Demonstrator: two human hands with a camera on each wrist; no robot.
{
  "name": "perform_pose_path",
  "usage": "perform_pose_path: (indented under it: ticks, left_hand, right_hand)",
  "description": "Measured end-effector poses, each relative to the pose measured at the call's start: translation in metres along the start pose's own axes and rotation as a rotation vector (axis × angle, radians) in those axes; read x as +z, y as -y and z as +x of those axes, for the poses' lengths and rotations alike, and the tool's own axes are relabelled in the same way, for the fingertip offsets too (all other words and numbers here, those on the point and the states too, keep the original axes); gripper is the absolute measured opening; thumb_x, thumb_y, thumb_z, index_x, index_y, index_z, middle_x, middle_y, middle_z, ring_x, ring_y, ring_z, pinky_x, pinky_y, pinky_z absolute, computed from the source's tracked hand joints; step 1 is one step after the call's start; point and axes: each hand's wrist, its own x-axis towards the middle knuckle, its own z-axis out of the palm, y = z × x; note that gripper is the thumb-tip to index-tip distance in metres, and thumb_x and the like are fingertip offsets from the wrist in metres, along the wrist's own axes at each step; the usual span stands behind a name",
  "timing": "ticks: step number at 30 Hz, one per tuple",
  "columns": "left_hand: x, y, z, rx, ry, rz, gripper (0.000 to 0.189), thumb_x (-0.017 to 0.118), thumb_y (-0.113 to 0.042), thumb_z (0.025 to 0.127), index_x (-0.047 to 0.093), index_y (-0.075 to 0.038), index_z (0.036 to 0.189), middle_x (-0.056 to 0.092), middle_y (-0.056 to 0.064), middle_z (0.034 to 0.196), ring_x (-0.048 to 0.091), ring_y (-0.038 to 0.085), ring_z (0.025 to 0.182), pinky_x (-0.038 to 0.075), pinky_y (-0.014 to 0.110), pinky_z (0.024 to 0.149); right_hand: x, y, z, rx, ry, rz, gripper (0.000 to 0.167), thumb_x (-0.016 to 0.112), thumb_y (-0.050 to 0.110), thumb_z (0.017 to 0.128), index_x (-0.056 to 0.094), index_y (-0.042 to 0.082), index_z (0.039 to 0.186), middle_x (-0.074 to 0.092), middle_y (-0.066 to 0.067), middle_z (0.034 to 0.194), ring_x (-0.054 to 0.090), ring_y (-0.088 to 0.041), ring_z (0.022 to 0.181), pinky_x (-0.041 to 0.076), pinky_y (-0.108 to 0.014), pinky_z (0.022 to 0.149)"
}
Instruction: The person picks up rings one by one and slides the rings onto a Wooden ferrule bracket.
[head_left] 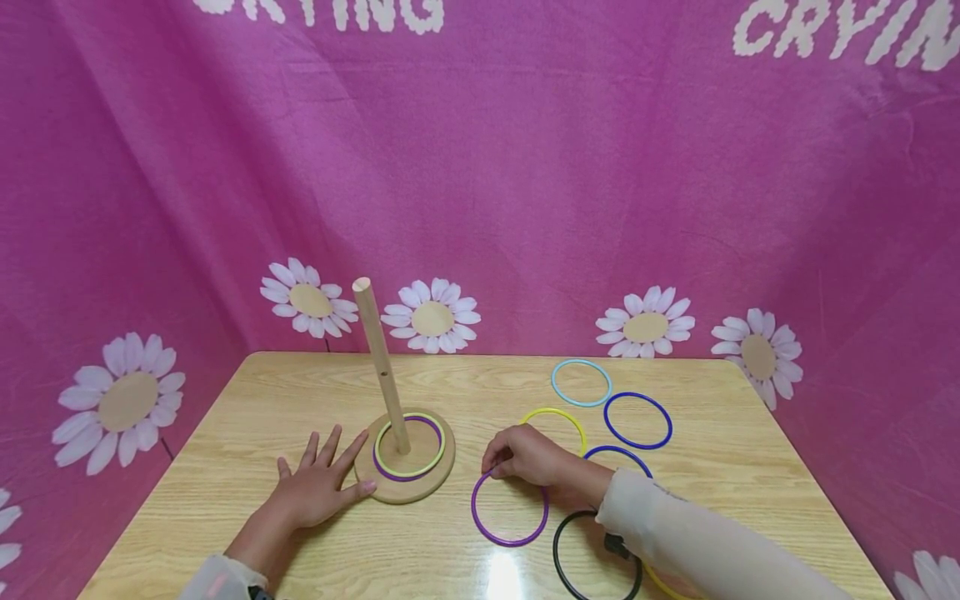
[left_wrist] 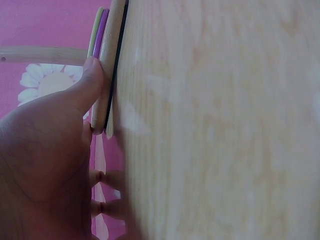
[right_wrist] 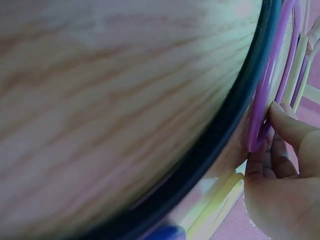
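Observation:
A wooden peg point(head_left: 381, 367) rises from a round wooden base point(head_left: 442, 477) on the left half of the table. Around the peg's foot lie a light green ring point(head_left: 443, 446) and a purple ring beneath it. My left hand point(head_left: 315, 490) rests with spread fingers at the base's left side, its thumb on the edge. Right of the base, my right hand point(head_left: 528, 457) pinches a second purple ring point(head_left: 510, 545) between thumb and fingers at its far rim. In the right wrist view the fingertips meet on that purple ring point(right_wrist: 262, 110).
On the right lie a light blue ring point(head_left: 581, 404), two blue rings point(head_left: 637, 394), a yellow ring point(head_left: 553, 410) and a black ring point(head_left: 557, 554). Another yellow ring point(head_left: 663, 587) is partly under the right sleeve. A pink flowered cloth point(head_left: 525, 208) hangs behind the table.

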Motion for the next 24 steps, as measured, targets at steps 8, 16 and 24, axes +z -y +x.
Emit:
perform_pose_path:
  ticks: [8, 16, 24]
  left_hand:
    - [-0.0004, -0.0011, -0.0001, 0.002, -0.002, 0.007, 0.091, 0.046, -0.078, 0.094, 0.023, -0.027, 0.166, 0.01, 0.025, 0.17, 0.001, 0.058, 0.153, -0.002, 0.092, 0.098]
    - [-0.0034, -0.0028, -0.001, 0.007, -0.001, -0.007, 0.088, 0.049, -0.074, 0.096, 0.023, -0.027, 0.166, 0.01, 0.026, 0.17, 0.002, 0.058, 0.152, -0.002, 0.093, 0.098]
    - [-0.0024, -0.002, -0.0005, 0.01, -0.002, 0.008, 0.09, 0.047, -0.076, 0.095, 0.023, -0.026, 0.166, 0.01, 0.026, 0.17, 0.002, 0.058, 0.152, -0.001, 0.093, 0.098]
  right_hand:
    - [-0.0003, -0.0017, 0.0022, 0.016, -0.007, -0.014, 0.01, 0.079, 0.001, 0.088, 0.079, 0.011, 0.089, 0.074, 0.006, 0.083, 0.059, 0.002, 0.079, 0.049, -0.019, 0.076]
    - [-0.0022, -0.0018, 0.004, 0.03, 0.0, 0.002, 0.009, 0.076, 0.002, 0.091, 0.079, 0.011, 0.091, 0.075, 0.004, 0.084, 0.058, 0.002, 0.08, 0.05, -0.02, 0.077]
    - [-0.0098, 0.0015, 0.0064, 0.044, -0.025, -0.01, 0.008, 0.075, 0.002, 0.092, 0.077, 0.01, 0.092, 0.073, 0.004, 0.085, 0.055, 0.001, 0.077, 0.049, -0.02, 0.071]
